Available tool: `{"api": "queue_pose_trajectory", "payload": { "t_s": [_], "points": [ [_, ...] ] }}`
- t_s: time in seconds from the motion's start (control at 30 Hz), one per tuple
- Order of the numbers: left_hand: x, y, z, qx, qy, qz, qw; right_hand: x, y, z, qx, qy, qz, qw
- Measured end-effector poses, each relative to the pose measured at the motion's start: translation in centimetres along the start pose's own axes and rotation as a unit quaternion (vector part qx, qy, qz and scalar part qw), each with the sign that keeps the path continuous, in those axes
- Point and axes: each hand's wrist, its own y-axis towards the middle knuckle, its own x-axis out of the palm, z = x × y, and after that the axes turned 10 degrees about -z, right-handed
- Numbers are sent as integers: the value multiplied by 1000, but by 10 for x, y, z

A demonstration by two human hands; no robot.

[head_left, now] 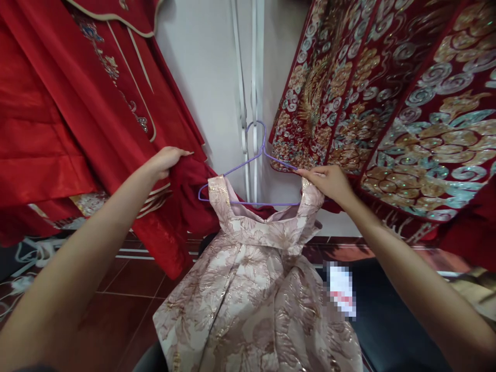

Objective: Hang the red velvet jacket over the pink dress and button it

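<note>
A pale pink sleeveless dress (248, 268) with a gold-flecked floral pattern hangs in front of me on a thin purple clothes hanger (241, 167). Its left strap (219, 194) sits over the hanger's left arm, whose end sticks out. My right hand (329, 182) pinches the right strap together with the hanger's right arm. Off to the left, my left hand (168, 159) is apart from the dress, fingers stretched rightward beside a dark red garment (194, 191). Whether it touches that cloth I cannot tell. The hanger's hook is by a white vertical rod (254, 82).
Red embroidered garments (127, 77) hang at left, and a heavily sequined red garment (387, 103) at right. A black surface (387, 310) lies lower right with a blurred white tag (341, 289) before it. White cables (27, 268) lie at far left, near red floor tiles (127, 279).
</note>
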Motion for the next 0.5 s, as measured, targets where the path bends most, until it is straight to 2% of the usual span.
{"api": "queue_pose_trajectory", "payload": {
  "t_s": [0.1,0.17,0.33,0.4,0.47,0.5],
  "points": [
    [-5,-13,-1,-57,-33,-28,997,5,-3,-4,-4,-29,29,999],
    [5,-24,-2,-45,-74,-66,994,10,-6,-8,-9,-34,38,999],
    [65,-52,3,87,-97,-119,984,21,-12,-14,1,1,17,1000],
    [86,-58,7,118,-89,-162,976,22,-13,-15,5,15,9,1000],
    [96,-56,10,157,-32,-226,961,20,-13,-14,8,24,-4,1000],
    [97,-52,10,183,12,-238,954,17,-12,-13,12,28,-15,999]
  ]
}}
